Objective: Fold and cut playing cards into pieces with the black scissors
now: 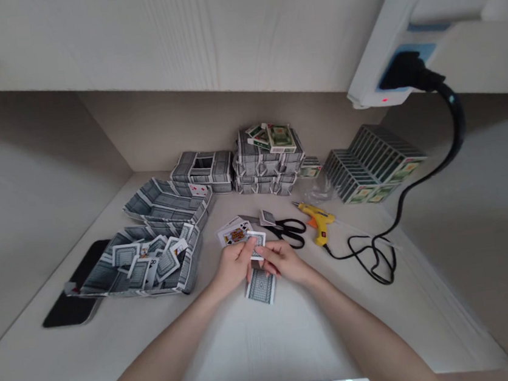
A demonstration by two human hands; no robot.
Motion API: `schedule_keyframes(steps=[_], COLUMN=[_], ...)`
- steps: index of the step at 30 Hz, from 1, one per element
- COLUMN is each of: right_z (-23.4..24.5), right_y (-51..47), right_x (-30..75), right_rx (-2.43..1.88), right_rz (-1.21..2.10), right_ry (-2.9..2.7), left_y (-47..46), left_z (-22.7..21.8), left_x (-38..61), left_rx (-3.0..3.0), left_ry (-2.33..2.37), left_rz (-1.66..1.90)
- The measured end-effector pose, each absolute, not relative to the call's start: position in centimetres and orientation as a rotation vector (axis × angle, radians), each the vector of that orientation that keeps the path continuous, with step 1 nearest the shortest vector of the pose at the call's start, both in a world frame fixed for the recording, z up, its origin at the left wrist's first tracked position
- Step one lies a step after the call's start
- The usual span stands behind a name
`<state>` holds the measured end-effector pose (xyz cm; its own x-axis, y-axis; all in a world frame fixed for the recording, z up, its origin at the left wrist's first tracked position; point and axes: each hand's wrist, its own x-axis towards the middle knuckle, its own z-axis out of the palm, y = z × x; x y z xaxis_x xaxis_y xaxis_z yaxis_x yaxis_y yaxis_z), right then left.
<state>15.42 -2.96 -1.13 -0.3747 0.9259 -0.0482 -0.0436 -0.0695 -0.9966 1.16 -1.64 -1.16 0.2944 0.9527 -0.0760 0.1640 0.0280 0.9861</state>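
At the left of the frame, a phone is partly covered by a tray made of patterned cards, in which loose cards are heaped. Just behind it, a second tray is seen, and farther right, a box is placed against the back wall.

Near the centre, face cards are laid just above the left hand. By this hand, a card is pinched between the thumb and the fingers. The card is held in the centre of the frame, at the fingertips, between the two hands. Its long axis is directed up and down the frame, with the top leaned slightly to the right, and its patterned back is turned to the camera. Below the hands, a second card is laid with nearly the same lean; whether it is touched by the fingers cannot be told.

The lower right part of the held card is gripped by the right hand. Above this hand, scissors are laid, with the handles toward the right. Farther right, a yellow glue gun is placed, its nozzle pointed to the upper left, and packs are stacked beyond it.
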Motion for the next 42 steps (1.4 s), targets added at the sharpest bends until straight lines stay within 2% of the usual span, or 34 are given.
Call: schedule_keyframes(steps=[6,15,42], right_z=[-1.1,-1.1,-0.9], right_y=[-2.5,-2.4,-2.5], right_x=[15.8,15.8,15.9], right_rx=[-1.032,-1.053,-1.008], right_rz=[1.533,1.478,1.562], right_ry=[-1.307,-1.317,-1.329], left_y=[-1.4,-1.5,-1.6], left_z=[-1.2,-1.5,-0.6], left_x=[1.3,0.7,1.2], left_rx=[1.239,1.638,1.338], left_ry=[1.030,1.235,1.000], left_rz=[0.943,0.957,0.971])
